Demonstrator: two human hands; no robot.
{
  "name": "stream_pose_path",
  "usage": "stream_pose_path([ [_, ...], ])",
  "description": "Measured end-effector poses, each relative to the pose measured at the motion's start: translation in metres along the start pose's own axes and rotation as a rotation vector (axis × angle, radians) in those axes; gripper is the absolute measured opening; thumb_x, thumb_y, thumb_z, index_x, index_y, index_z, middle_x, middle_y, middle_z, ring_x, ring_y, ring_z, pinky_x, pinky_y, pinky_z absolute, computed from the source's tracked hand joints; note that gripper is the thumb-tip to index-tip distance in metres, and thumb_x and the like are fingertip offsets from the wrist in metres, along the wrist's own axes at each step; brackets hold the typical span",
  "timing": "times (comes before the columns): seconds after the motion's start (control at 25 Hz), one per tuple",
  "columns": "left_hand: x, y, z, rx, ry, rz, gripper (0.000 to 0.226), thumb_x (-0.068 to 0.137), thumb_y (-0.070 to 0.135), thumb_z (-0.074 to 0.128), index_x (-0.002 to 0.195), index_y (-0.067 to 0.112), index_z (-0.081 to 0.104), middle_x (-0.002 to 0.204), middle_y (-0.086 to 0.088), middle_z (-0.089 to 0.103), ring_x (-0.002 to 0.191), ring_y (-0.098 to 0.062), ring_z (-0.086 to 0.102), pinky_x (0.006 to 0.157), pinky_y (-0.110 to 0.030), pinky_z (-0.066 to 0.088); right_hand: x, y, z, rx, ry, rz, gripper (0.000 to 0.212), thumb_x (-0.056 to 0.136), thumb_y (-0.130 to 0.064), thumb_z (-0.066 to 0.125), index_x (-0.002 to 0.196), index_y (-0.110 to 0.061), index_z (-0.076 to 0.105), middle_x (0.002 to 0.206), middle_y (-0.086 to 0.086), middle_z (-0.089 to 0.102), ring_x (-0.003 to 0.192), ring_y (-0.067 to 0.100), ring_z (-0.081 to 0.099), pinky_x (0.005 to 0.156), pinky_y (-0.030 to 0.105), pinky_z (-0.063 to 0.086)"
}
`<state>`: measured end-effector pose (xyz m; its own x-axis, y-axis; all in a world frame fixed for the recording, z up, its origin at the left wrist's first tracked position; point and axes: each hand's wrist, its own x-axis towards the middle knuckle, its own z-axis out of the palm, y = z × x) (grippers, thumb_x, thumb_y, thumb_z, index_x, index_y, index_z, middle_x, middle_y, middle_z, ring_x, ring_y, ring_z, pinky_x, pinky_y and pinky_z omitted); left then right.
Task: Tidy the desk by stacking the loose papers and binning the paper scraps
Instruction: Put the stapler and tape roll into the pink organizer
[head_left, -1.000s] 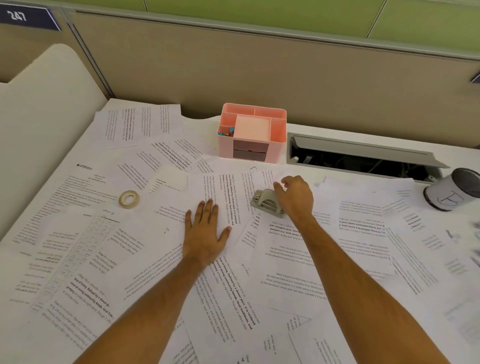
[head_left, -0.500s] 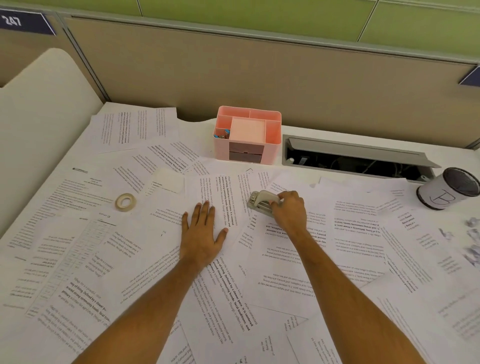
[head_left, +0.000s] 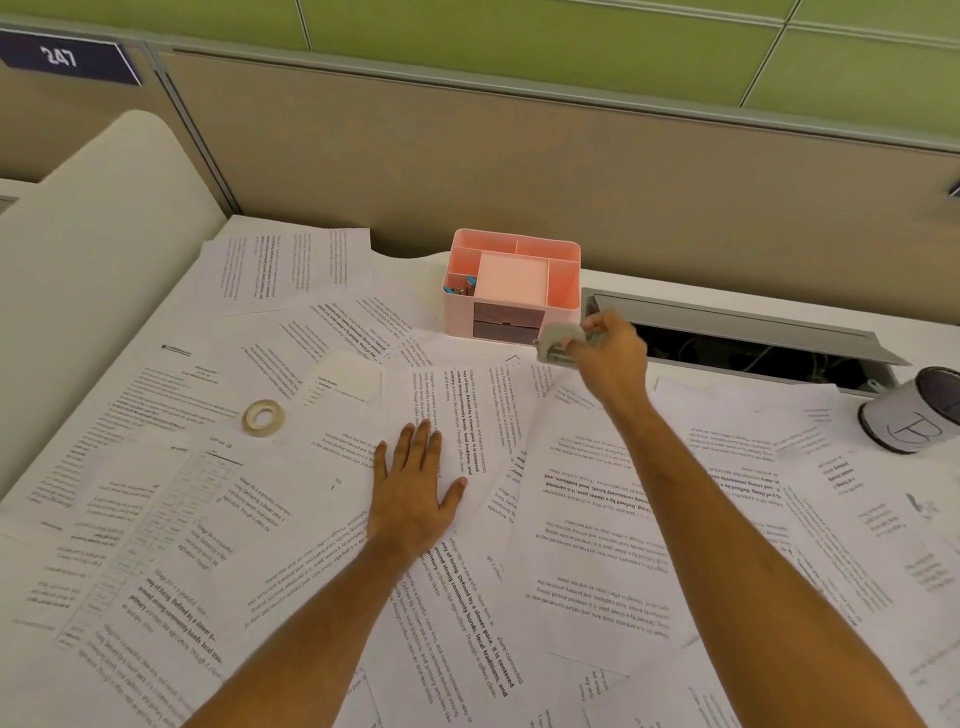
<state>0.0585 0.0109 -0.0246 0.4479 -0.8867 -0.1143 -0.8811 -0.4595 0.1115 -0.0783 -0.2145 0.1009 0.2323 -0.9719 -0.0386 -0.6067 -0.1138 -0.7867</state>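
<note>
My right hand (head_left: 610, 358) gripped the small grey metal hole punch (head_left: 555, 347) beside the pink plastic desk organiser (head_left: 511, 291) — my left hand (head_left: 415, 493) lay flat, fingers straight, on the loose printed white papers (head_left: 597, 545).

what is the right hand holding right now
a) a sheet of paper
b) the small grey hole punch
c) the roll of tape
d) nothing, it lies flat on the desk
b: the right hand grips the small grey hole punch lifted beside the pink organizer, while the roll of tape lies apart on the papers and the left hand rests flat.
</note>
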Motion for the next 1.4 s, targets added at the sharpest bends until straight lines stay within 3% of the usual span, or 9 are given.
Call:
stream_pose_path([
  [0.12,-0.001,-0.001,0.001,-0.008,-0.003,0.000,0.087,0.083,0.070,-0.016,0.151,0.018,-0.001,0.163,-0.004,0.004,0.150,-0.023,0.000,0.120,-0.052,0.004,0.025,-0.027,-0.011,0.052,0.097,-0.015,0.027,0.077,-0.012,0.072,0.102,-0.014,0.061,0.097,-0.004,0.060,0.085,0.014,0.056,0.066,0.025,0.048],
  [0.32,0.001,0.000,0.002,-0.007,-0.014,-0.011,0.082,0.087,0.069,-0.007,0.151,0.018,0.003,0.162,-0.005,0.009,0.150,-0.025,0.004,0.120,-0.053,0.008,0.060,-0.049,-0.011,0.056,0.227,-0.017,0.033,0.076,-0.020,0.072,0.108,-0.017,0.062,0.100,-0.003,0.062,0.090,0.015,0.059,0.073,0.028,0.049],
  [0.48,0.001,-0.001,0.001,0.004,-0.026,-0.006,0.080,0.092,0.066,0.006,0.154,0.016,0.009,0.163,-0.005,0.005,0.150,-0.023,0.000,0.120,-0.052,0.005,0.073,-0.054,0.000,-0.041,0.207,-0.004,0.036,0.081,-0.018,0.070,0.116,-0.013,0.060,0.114,0.003,0.065,0.088,0.012,0.052,0.070,0.023,0.041],
  [0.64,0.001,-0.002,0.001,0.018,-0.041,0.000,0.079,0.092,0.065,0.013,0.155,0.017,0.005,0.163,-0.004,-0.002,0.150,-0.022,-0.007,0.120,-0.051,-0.001,0.080,-0.054,0.008,-0.134,0.228,0.019,0.032,0.086,-0.016,0.065,0.117,-0.011,0.059,0.115,0.004,0.065,0.097,0.018,0.058,0.070,0.021,0.037],
  [0.96,0.000,-0.001,-0.003,0.015,-0.046,0.004,0.079,0.092,0.065,0.012,0.155,0.017,0.002,0.163,-0.004,-0.004,0.150,-0.022,-0.010,0.120,-0.051,-0.003,0.091,-0.045,0.031,-0.383,0.174,-0.030,0.029,0.084,-0.013,0.065,0.111,-0.005,0.061,0.108,0.013,0.068,0.095,0.031,0.066,0.078,0.036,0.053],
  [1.4,0.001,0.000,-0.005,0.016,-0.066,-0.002,0.079,0.093,0.066,0.012,0.155,0.018,-0.001,0.163,-0.003,-0.008,0.149,-0.022,-0.012,0.120,-0.050,-0.006,0.091,-0.027,0.047,-0.579,0.081,-0.139,0.038,0.088,-0.018,0.065,0.119,0.003,0.058,0.121,0.021,0.055,0.111,0.038,0.053,0.089,0.042,0.047],
])
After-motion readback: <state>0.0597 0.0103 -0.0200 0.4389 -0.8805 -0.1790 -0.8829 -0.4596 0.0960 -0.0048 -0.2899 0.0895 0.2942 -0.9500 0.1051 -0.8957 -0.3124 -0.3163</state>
